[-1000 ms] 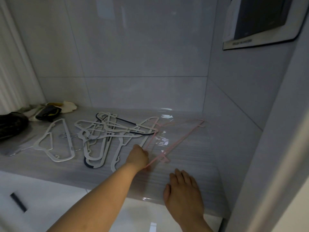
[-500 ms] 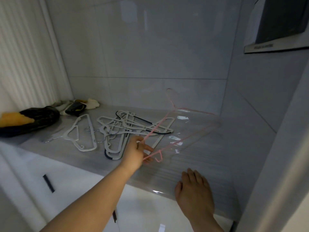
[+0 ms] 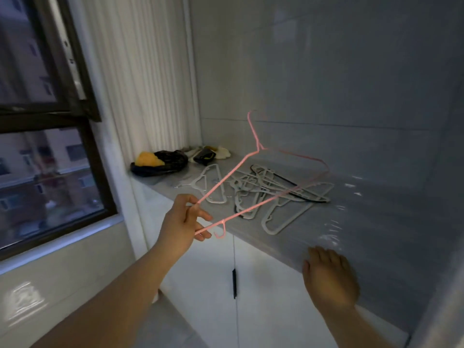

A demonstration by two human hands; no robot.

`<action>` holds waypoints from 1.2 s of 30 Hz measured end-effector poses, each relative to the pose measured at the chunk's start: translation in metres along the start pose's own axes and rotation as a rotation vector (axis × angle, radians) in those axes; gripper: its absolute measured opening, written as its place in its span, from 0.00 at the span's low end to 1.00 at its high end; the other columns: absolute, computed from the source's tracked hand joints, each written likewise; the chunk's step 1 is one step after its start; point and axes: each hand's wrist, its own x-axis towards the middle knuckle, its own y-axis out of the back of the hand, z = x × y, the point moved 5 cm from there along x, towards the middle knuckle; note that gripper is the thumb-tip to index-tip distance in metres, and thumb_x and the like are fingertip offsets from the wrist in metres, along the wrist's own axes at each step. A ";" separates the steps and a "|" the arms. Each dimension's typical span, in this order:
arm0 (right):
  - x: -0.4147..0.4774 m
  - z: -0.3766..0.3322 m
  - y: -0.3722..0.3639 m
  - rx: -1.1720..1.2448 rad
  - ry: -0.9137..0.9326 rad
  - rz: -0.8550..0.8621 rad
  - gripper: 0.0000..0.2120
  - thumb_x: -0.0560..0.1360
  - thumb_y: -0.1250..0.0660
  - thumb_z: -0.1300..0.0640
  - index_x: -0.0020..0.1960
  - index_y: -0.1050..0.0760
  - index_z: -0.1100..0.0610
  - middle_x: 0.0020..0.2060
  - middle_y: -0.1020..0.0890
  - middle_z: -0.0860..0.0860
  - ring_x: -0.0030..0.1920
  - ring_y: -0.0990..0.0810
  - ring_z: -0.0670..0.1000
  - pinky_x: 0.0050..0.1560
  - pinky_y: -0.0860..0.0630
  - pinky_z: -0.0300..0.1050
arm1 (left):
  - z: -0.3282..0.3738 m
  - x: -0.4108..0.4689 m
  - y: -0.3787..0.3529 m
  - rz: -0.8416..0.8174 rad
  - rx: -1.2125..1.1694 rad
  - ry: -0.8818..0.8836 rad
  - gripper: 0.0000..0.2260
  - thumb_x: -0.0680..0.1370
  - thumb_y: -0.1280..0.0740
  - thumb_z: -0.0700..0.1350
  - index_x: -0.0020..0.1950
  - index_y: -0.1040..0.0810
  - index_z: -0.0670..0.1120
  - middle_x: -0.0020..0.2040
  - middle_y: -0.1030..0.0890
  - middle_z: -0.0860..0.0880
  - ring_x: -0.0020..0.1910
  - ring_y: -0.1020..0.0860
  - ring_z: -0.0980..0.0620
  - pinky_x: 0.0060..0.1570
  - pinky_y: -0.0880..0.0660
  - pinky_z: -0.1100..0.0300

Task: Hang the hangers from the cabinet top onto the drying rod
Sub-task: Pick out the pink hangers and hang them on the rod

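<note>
One pink wire hanger (image 3: pixel 226 179) is up in the air above the counter (image 3: pixel 376 222), held by the left hand (image 3: pixel 183 222). Its fingers (image 3: pixel 204 217) are curled on the hanger's near corner, where the shoulder wire and the bottom bar run into the hand. Two fingertips stick out past the wire. The hanger sits tilted, hook at the top against the tiled wall (image 3: pixel 326 71). Its far corner is motion-blurred, so I can't read that end cleanly. A small pink hook hangs off the bottom bar just beside the hand.

The right hand (image 3: pixel 329 277) lies palm down on the counter's front edge, fingers straight, gripping nothing. It rests on clear film that covers the surface.

On the counter, behind the raised hanger, I see a tangled pile of white hangers (image 3: pixel 273 194) with at least one dark one mixed in. I can't give a count. A single white hanger (image 3: pixel 213 184) lies flat just left of the pile.

At the counter's far left end sit a black bag (image 3: pixel 163 165) with something yellow (image 3: pixel 149 159) on it and some crumpled cloth (image 3: pixel 221 153) beside it. White cabinet doors (image 3: pixel 200 272) with a black handle (image 3: pixel 234 283) are below the counter. A dark-framed window (image 3: pixel 50 159) is on the left, with a white ribbed panel (image 3: pixel 140 84) next to it.
</note>
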 end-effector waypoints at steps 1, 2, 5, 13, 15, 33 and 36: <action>-0.001 -0.014 0.007 0.010 0.036 0.010 0.12 0.64 0.37 0.56 0.34 0.20 0.62 0.28 0.19 0.58 0.29 0.19 0.60 0.32 0.20 0.51 | 0.002 -0.006 0.015 0.024 0.013 0.002 0.12 0.81 0.47 0.39 0.41 0.36 0.53 0.35 0.21 0.49 0.20 0.23 0.57 0.20 0.27 0.67; -0.002 -0.030 0.015 0.033 0.083 0.025 0.09 0.62 0.34 0.57 0.34 0.19 0.62 0.28 0.19 0.58 0.28 0.19 0.59 0.30 0.20 0.50 | 0.004 -0.013 0.030 0.050 0.025 0.001 0.11 0.80 0.47 0.39 0.41 0.35 0.53 0.35 0.21 0.49 0.20 0.23 0.57 0.22 0.26 0.65; -0.006 -0.075 0.038 0.110 0.220 0.038 0.18 0.65 0.44 0.54 0.35 0.18 0.62 0.29 0.17 0.56 0.28 0.18 0.57 0.32 0.20 0.47 | 0.013 -0.036 0.073 0.127 0.033 -0.011 0.11 0.80 0.46 0.39 0.41 0.34 0.52 0.35 0.21 0.48 0.20 0.23 0.56 0.22 0.26 0.63; -0.051 -0.197 0.106 0.263 0.552 0.026 0.18 0.65 0.44 0.54 0.35 0.17 0.59 0.30 0.16 0.53 0.30 0.17 0.54 0.33 0.20 0.45 | 0.047 -0.148 0.209 0.342 0.152 -0.027 0.12 0.80 0.47 0.36 0.42 0.33 0.52 0.36 0.22 0.47 0.21 0.22 0.56 0.22 0.25 0.67; -0.071 -0.232 0.131 0.332 0.621 0.047 0.17 0.65 0.44 0.55 0.36 0.17 0.59 0.31 0.16 0.53 0.30 0.17 0.53 0.35 0.19 0.46 | 0.056 -0.188 0.247 0.411 0.192 0.008 0.13 0.80 0.47 0.37 0.42 0.34 0.53 0.36 0.22 0.47 0.21 0.22 0.56 0.22 0.25 0.68; -0.238 -0.494 0.435 0.953 0.929 -0.105 0.27 0.80 0.44 0.57 0.76 0.51 0.55 0.76 0.47 0.53 0.75 0.47 0.55 0.74 0.48 0.48 | 0.198 -0.546 0.469 0.946 0.487 0.135 0.10 0.79 0.46 0.37 0.41 0.32 0.48 0.30 0.21 0.48 0.19 0.23 0.52 0.20 0.27 0.65; -0.249 -0.530 0.468 1.020 0.955 -0.103 0.24 0.80 0.44 0.59 0.75 0.44 0.56 0.74 0.40 0.56 0.73 0.41 0.57 0.71 0.44 0.49 | 0.215 -0.578 0.483 0.984 0.524 0.152 0.09 0.79 0.45 0.38 0.42 0.31 0.48 0.29 0.20 0.47 0.21 0.22 0.52 0.22 0.26 0.66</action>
